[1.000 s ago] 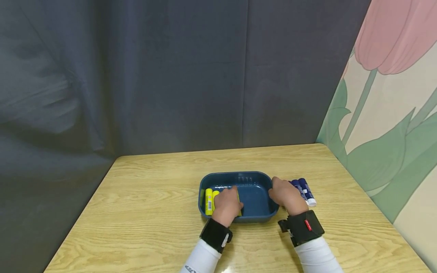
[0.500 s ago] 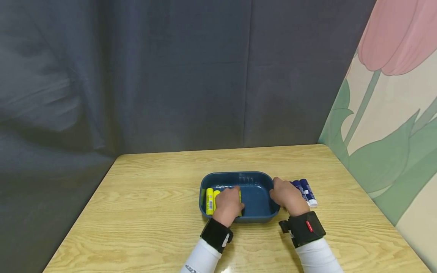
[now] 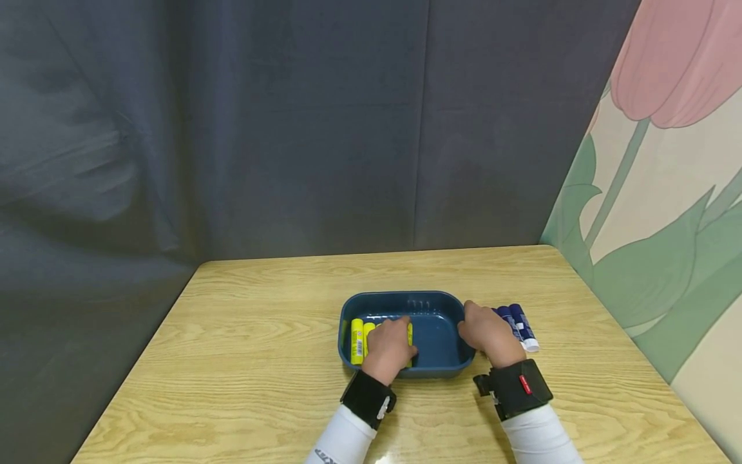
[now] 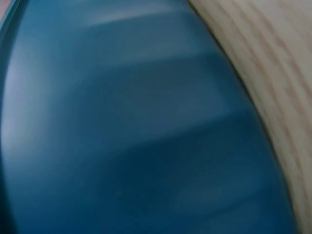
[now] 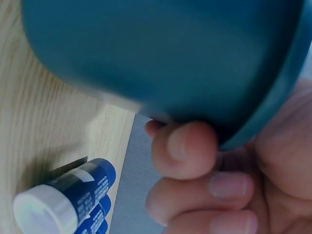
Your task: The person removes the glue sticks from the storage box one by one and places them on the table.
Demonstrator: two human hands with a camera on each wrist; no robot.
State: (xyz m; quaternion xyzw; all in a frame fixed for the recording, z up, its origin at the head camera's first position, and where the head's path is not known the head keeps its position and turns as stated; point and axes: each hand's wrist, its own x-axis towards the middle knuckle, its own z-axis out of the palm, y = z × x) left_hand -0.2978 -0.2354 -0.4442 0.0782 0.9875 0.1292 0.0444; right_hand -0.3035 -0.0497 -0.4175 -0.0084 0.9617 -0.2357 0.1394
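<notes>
A dark blue tray (image 3: pixel 437 370) stands on the table in the head view. Yellow glue sticks (image 3: pixel 357 341) lie side by side at its left end. My left hand (image 3: pixel 390 348) reaches into the tray with curled fingers, gripping a yellow glue stick (image 3: pixel 410 336) that shows along its right side; the fingertips are hidden from above. My right hand (image 3: pixel 488 334) grips the tray's right rim; in the right wrist view its fingers (image 5: pixel 187 148) curl against the outer wall. The left wrist view shows mostly the tray's outer wall (image 4: pixel 146 122).
Several dark blue glue sticks with white ends (image 3: pixel 523 327) lie just right of my right hand, close to the tray. Bare wooden tabletop (image 3: pixel 243 361) extends to the left. A dark curtain (image 3: pixel 324 142) hangs behind the table, and a painted wall (image 3: pixel 655 258) borders the right.
My left hand has shifted slightly to the right inside the tray, and the yellow glue stick at its right side with it. My right hand stays on the rim.
</notes>
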